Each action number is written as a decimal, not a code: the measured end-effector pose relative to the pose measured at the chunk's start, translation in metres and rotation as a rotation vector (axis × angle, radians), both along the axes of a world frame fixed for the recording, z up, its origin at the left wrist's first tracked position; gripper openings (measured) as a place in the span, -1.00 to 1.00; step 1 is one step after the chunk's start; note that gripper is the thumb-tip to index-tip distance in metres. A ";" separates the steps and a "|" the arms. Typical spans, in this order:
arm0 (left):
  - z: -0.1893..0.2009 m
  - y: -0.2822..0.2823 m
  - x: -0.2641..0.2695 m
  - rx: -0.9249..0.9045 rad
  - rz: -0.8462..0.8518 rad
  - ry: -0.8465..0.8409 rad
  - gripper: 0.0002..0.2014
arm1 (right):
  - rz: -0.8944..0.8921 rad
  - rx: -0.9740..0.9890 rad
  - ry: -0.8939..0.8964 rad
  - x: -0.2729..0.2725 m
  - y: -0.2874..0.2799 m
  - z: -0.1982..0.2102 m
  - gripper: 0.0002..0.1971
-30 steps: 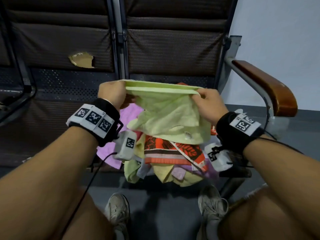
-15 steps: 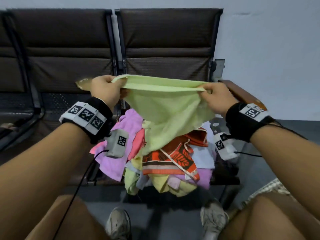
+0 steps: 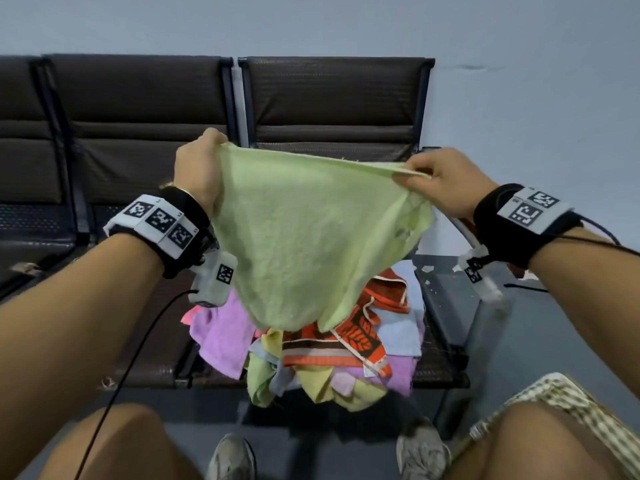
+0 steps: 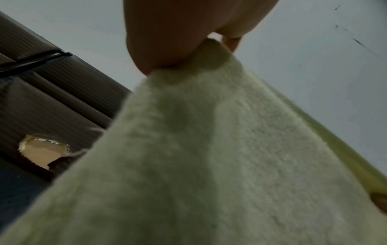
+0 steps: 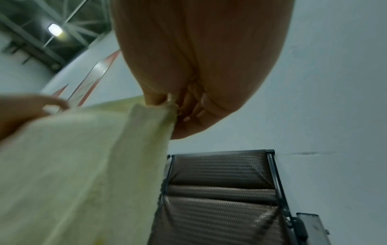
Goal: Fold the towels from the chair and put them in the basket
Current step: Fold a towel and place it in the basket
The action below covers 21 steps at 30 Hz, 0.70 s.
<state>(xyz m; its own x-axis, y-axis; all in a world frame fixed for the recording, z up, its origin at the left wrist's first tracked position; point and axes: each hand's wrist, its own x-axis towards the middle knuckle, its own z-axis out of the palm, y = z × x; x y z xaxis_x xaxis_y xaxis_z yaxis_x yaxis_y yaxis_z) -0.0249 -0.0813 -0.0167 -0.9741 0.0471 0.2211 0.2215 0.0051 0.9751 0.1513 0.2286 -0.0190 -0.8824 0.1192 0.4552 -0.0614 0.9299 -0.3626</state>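
A light green towel [image 3: 311, 237] hangs stretched between my two hands above the chair. My left hand [image 3: 201, 164] pinches its left top corner, seen close in the left wrist view where the towel [image 4: 209, 157] fills the frame below the hand [image 4: 178, 41]. My right hand [image 3: 440, 181] pinches the right top corner; in the right wrist view the fingers [image 5: 159, 99] clamp the towel's [image 5: 73, 165] edge. Below lies a pile of towels [image 3: 329, 351] in purple, orange, yellow and blue on the chair seat [image 3: 440, 358]. No basket is in view.
A row of dark brown chairs [image 3: 138, 109] stands against a grey wall [image 3: 519, 81]. The left chair back has a torn hole [image 4: 41, 152]. My knees [image 3: 121, 441] and shoes [image 3: 420, 452] are at the bottom. Sensor cables run from both wrists.
Both hands have lifted the green towel higher and pulled it wider apart. It now hangs spread out, nearly free of the pile. The head view has tilted up.
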 end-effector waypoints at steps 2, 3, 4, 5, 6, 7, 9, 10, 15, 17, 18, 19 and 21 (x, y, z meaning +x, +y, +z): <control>0.004 -0.005 0.006 0.074 -0.118 0.004 -0.78 | 0.023 -0.187 0.095 0.003 0.000 0.011 -0.81; 0.004 -0.007 0.007 0.103 -0.174 0.004 -0.81 | 0.046 -0.283 0.135 0.005 -0.001 0.016 -0.74; 0.002 -0.009 0.006 0.122 -0.225 0.004 -0.80 | 0.072 -0.357 0.159 0.005 -0.002 0.019 -0.70; 0.001 -0.011 0.005 0.120 -0.263 0.003 -0.75 | 0.102 -0.404 0.167 0.006 -0.004 0.021 -0.68; -0.002 -0.012 0.004 0.101 -0.284 0.013 -0.71 | 0.123 -0.417 0.159 0.006 -0.005 0.022 -0.68; -0.004 -0.012 0.003 0.068 -0.299 0.037 -0.69 | 0.129 -0.415 0.137 0.006 -0.006 0.023 -0.70; -0.012 -0.013 -0.001 -0.006 -0.307 0.077 -0.67 | 0.051 -0.238 0.022 0.005 -0.001 0.022 -0.74; -0.016 -0.013 -0.004 -0.031 -0.291 0.075 -0.64 | -0.017 -0.053 -0.074 0.005 0.002 0.020 -0.80; -0.037 -0.015 -0.014 -0.146 -0.295 0.005 -0.70 | -0.171 0.220 -0.329 0.005 0.012 -0.014 -0.58; -0.043 -0.013 -0.014 -0.145 -0.313 -0.045 -0.75 | -0.150 0.042 -0.244 0.005 0.016 -0.018 -0.73; -0.045 -0.012 -0.014 -0.137 -0.309 -0.068 -0.77 | -0.137 -0.075 -0.225 0.005 0.017 -0.017 -0.81; -0.046 -0.011 -0.016 -0.131 -0.300 -0.083 -0.77 | -0.117 -0.192 -0.214 0.006 0.017 -0.014 -0.81; -0.046 -0.010 -0.018 -0.093 -0.300 -0.081 -0.83 | -0.096 -0.337 -0.208 0.005 0.013 -0.008 -0.63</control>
